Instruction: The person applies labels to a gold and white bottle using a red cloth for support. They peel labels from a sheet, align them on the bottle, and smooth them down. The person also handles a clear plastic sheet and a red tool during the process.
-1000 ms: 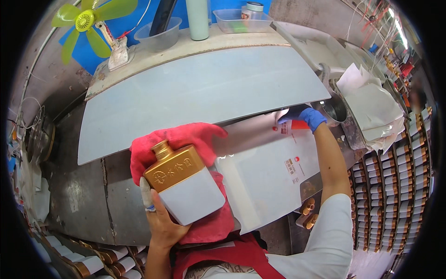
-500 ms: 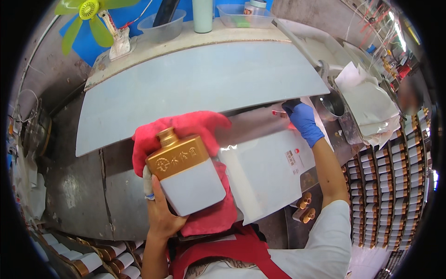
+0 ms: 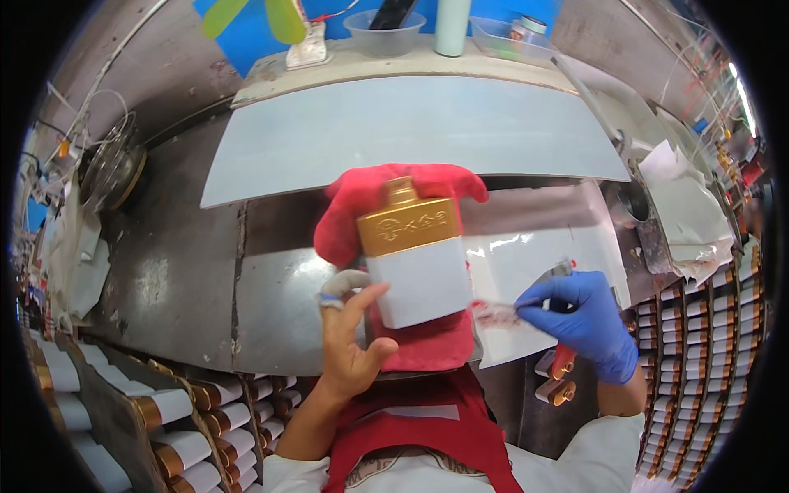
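Note:
A flat bottle [image 3: 423, 283] with a gold shoulder and neck and a white body lies on a red cloth [image 3: 349, 209]. Beside its lower left edge is my left hand [image 3: 349, 337], fingers apart, the forefinger at the bottle's side. White covering wraps a fingertip or two of that hand. My right hand [image 3: 583, 316], in a blue glove, pinches a thin, see-through printed decal [image 3: 497, 315], blurred by motion, just right of the bottle. A dark grey piece [image 3: 562, 269] shows behind the gloved fingers; its kind is unclear. Under them spreads a white sheet [image 3: 538, 226].
A pale board [image 3: 411, 123] lies across the back of the metal table [image 3: 177, 287]. A metal cup [image 3: 629, 205] and stacked papers [image 3: 682, 214] are at right. Racks of gold-and-white bottles [image 3: 222, 419] flank me, and two small gold-necked bottles [image 3: 555, 393] lie below the right hand.
My right hand has come from the sheet's far edge toward the bottle, now with the decal. My left hand has loosened from the bottle, which sits more upright. The view has shifted left.

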`<move>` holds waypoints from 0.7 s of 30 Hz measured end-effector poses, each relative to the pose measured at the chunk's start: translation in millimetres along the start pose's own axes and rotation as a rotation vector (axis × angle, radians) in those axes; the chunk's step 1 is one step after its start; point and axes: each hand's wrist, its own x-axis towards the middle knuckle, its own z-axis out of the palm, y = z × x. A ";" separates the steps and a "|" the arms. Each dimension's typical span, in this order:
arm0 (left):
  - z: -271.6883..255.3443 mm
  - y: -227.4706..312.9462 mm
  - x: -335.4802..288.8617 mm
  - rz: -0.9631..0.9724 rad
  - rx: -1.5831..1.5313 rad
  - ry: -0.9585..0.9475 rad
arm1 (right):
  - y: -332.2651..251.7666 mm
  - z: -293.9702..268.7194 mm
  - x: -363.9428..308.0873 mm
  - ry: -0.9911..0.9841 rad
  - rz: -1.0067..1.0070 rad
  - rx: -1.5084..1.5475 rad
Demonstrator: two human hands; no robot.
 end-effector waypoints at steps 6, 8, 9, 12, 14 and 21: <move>0.0 2.6 9.9 -0.080 -0.273 0.007 | -4.5 60.5 32.8 -0.083 0.180 0.342; 8.6 3.2 15.7 -0.091 -0.083 0.063 | 12.6 77.5 43.1 -0.029 0.163 0.396; 13.9 3.0 17.9 -0.098 0.013 0.091 | 13.4 80.5 43.4 -0.006 0.150 0.376; 19.9 2.0 20.7 -0.117 0.087 0.186 | 17.0 84.9 43.8 0.065 0.095 0.273; 20.2 0.9 23.7 -0.088 0.141 0.191 | 20.8 85.1 45.4 0.111 0.031 0.146; 8.9 3.5 43.2 0.017 0.279 0.121 | 21.7 85.7 50.6 0.182 -0.029 -0.020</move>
